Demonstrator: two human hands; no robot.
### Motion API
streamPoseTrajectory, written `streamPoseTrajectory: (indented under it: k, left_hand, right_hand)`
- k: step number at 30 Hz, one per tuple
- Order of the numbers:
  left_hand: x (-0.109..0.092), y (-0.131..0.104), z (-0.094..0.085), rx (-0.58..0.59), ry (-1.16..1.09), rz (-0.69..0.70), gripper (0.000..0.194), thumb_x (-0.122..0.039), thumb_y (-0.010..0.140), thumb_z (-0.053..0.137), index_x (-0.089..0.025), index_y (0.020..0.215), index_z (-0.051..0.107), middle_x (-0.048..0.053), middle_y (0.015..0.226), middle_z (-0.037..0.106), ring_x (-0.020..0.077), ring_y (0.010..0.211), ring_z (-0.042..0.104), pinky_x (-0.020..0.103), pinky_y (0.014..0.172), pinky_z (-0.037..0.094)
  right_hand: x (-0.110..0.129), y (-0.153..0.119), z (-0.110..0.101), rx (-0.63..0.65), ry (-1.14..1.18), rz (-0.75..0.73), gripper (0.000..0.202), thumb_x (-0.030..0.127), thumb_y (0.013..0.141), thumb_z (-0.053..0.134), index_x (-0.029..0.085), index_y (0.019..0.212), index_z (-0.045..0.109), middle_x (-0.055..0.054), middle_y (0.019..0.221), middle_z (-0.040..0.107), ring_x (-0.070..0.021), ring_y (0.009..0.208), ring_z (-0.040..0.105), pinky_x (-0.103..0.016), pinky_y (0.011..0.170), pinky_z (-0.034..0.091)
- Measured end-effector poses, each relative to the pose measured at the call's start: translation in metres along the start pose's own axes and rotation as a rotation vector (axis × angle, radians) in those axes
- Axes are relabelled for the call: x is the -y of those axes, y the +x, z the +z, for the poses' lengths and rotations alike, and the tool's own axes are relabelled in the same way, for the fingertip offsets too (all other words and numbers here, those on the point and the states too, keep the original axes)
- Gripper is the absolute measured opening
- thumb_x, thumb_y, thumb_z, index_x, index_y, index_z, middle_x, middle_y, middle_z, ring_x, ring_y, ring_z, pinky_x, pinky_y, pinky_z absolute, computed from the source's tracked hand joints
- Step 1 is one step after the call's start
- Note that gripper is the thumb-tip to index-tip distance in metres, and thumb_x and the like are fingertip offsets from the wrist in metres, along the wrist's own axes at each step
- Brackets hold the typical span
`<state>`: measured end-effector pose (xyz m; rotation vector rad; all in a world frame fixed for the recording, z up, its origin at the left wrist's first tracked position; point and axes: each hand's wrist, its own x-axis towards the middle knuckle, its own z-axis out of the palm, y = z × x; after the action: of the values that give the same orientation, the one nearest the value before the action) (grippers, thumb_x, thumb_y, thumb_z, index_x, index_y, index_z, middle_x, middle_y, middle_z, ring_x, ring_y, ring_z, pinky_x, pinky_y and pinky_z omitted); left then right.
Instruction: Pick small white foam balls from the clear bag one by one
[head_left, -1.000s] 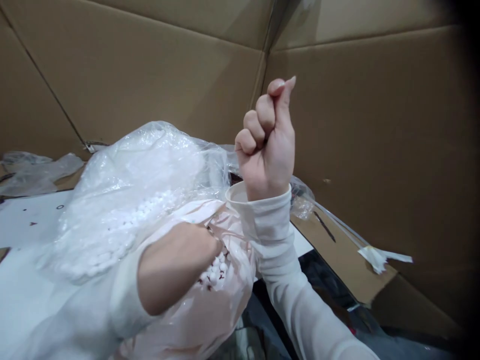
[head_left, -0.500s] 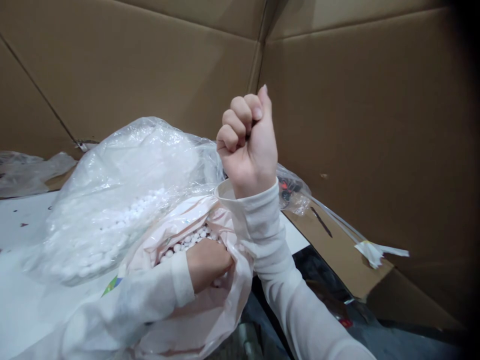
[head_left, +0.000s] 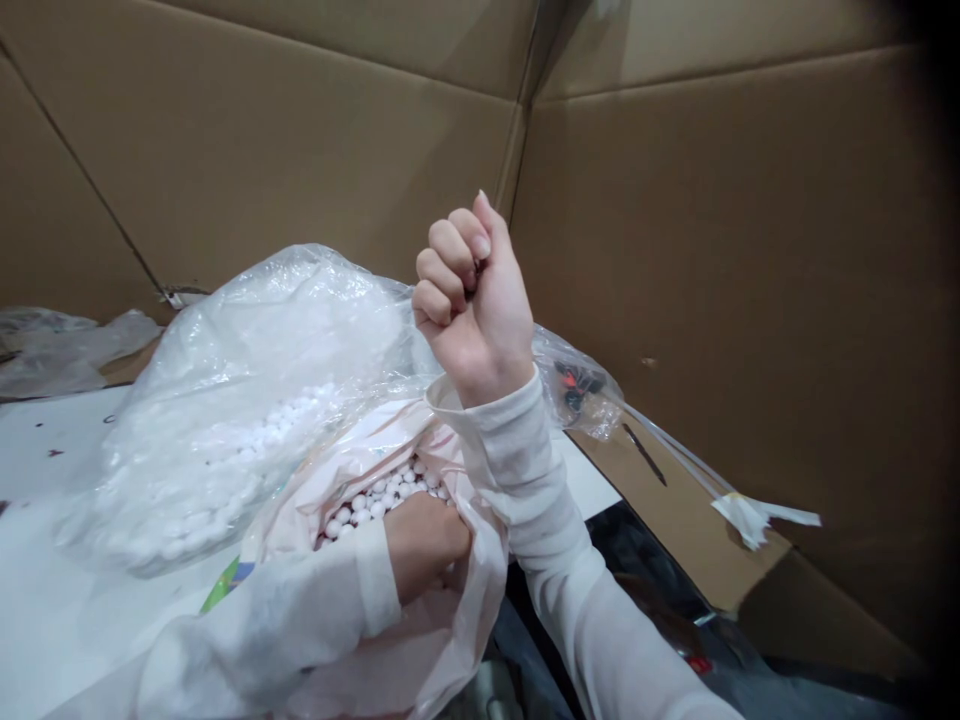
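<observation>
My left hand reaches into an opened pale pink plastic bag. Its fingers are hidden inside the bag. Small white balls fill the bag's mouth around it. Raised above the bag, my right hand is closed in a fist with the palm side toward me. A dark spot shows between its curled fingers and palm, but what it is cannot be made out. Behind both stands a large clear plastic bag, bulging with more white balls.
Cardboard walls enclose the back and right. A clear bag with black and red items lies behind my right forearm, beside white strips and a thin dark stick. Crumpled plastic lies at the left of the white tabletop.
My right fist has moved a little left and down, still closed. My left hand stays in the pink bag. The whole view has shifted slightly.
</observation>
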<state>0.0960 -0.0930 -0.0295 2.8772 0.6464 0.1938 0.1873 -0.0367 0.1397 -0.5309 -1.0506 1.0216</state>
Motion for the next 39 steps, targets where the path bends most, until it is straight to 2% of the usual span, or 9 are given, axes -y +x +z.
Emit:
streamPoseTrajectory:
  k: [6, 11, 15, 20, 24, 27, 30, 34, 39]
  left_hand:
    - [0.002, 0.004, -0.014, 0.107, 0.112, 0.125, 0.014, -0.008, 0.069, 0.054, -0.015, 0.061, 0.063, 0.003, 0.058, 0.063, 0.0158, 0.053, 0.057, 0.026, 0.049, 0.041]
    - [0.004, 0.005, -0.049, 0.124, 0.119, 0.119, 0.021, -0.004, 0.076, 0.047, -0.013, 0.062, 0.06, 0.009, 0.062, 0.064, 0.0209, 0.056, 0.058, 0.03, 0.051, 0.041]
    - [0.016, -0.001, -0.091, 0.057, 0.033, 0.127, 0.024, -0.011, 0.085, 0.037, -0.015, 0.072, 0.056, 0.004, 0.07, 0.061, 0.0158, 0.064, 0.056, 0.026, 0.061, 0.041]
    - [0.036, -0.025, -0.154, -0.097, -0.111, -0.061, 0.02, -0.021, 0.085, 0.037, -0.017, 0.081, 0.056, 0.0, 0.071, 0.059, 0.0113, 0.06, 0.053, 0.02, 0.055, 0.038]
    - [0.042, -0.054, -0.188, -0.35, -0.175, -0.161, 0.019, -0.028, 0.085, 0.04, -0.019, 0.083, 0.056, 0.0, 0.071, 0.059, 0.0096, 0.056, 0.049, 0.018, 0.051, 0.036]
    - [0.042, -0.067, -0.197, -0.486, -0.118, -0.221, 0.021, -0.031, 0.086, 0.04, -0.019, 0.082, 0.057, -0.001, 0.064, 0.056, 0.009, 0.05, 0.043, 0.018, 0.047, 0.033]
    - [0.04, -0.072, -0.198, -0.594, -0.096, -0.238, 0.02, -0.031, 0.086, 0.041, -0.018, 0.081, 0.056, -0.002, 0.061, 0.053, 0.0088, 0.049, 0.041, 0.019, 0.046, 0.032]
    - [0.039, -0.071, -0.196, -0.68, -0.126, -0.206, 0.017, -0.027, 0.086, 0.041, -0.017, 0.081, 0.055, -0.002, 0.062, 0.054, 0.009, 0.052, 0.044, 0.019, 0.048, 0.034]
    - [0.038, -0.066, -0.187, -0.829, -0.177, -0.216, 0.015, -0.03, 0.084, 0.045, -0.018, 0.079, 0.053, -0.002, 0.063, 0.052, 0.0098, 0.055, 0.045, 0.02, 0.049, 0.035]
  right_hand:
    - [0.0, 0.0, 0.001, 0.065, 0.145, 0.016, 0.048, 0.061, 0.076, 0.038, 0.021, 0.054, 0.023, 0.007, 0.048, 0.017, -0.0064, 0.037, 0.015, -0.019, 0.032, 0.018]
    - [0.001, -0.001, 0.002, 0.068, 0.181, 0.054, 0.047, 0.059, 0.079, 0.034, 0.021, 0.054, 0.023, 0.007, 0.048, 0.016, -0.0065, 0.037, 0.013, -0.02, 0.032, 0.015]
    - [0.001, 0.0, 0.003, 0.079, 0.157, 0.038, 0.046, 0.058, 0.08, 0.033, 0.021, 0.054, 0.024, 0.007, 0.048, 0.016, -0.0067, 0.037, 0.012, -0.019, 0.032, 0.014]
    - [0.002, -0.001, 0.005, 0.114, -0.111, 0.017, 0.042, 0.057, 0.077, 0.041, 0.021, 0.055, 0.037, 0.008, 0.045, 0.017, -0.0058, 0.036, 0.013, -0.021, 0.033, 0.012]
    - [0.002, -0.002, 0.003, 0.392, -0.386, 0.031, 0.037, 0.051, 0.075, 0.05, 0.018, 0.06, 0.054, 0.008, 0.042, 0.024, -0.005, 0.036, 0.019, -0.022, 0.035, 0.013]
    - [-0.003, -0.003, 0.004, 0.597, -0.489, 0.1, 0.038, 0.05, 0.078, 0.046, 0.016, 0.063, 0.057, 0.008, 0.041, 0.026, -0.0047, 0.036, 0.021, -0.021, 0.035, 0.014]
    - [-0.01, -0.007, 0.011, 0.756, -0.433, 0.248, 0.042, 0.052, 0.08, 0.041, 0.015, 0.065, 0.055, 0.009, 0.042, 0.025, -0.0044, 0.035, 0.019, -0.021, 0.033, 0.013]
    - [-0.017, -0.014, 0.022, 0.754, -0.23, 0.394, 0.04, 0.054, 0.079, 0.041, 0.017, 0.065, 0.047, 0.01, 0.043, 0.021, -0.004, 0.036, 0.012, -0.02, 0.033, 0.01]
    - [-0.019, -0.022, 0.032, 0.687, -0.011, 0.437, 0.035, 0.052, 0.078, 0.046, 0.019, 0.065, 0.039, 0.011, 0.043, 0.017, -0.0043, 0.037, 0.008, -0.019, 0.034, 0.006]
